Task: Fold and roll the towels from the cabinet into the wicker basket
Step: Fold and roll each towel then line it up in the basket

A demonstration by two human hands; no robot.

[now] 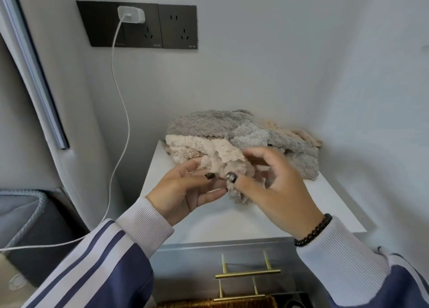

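both hands — left [185, 187], right [274, 187] — have a grip on the beige towel [222, 157] above the cabinet top [232, 219].

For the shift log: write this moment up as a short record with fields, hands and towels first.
left hand: holds the beige towel from the left
right hand: pinches the same towel
towel pile: grey and beige, unfolded, at the back of the white cabinet top
wicker basket: rim at the bottom edge, contents hidden
wall: charger plugged into the socket
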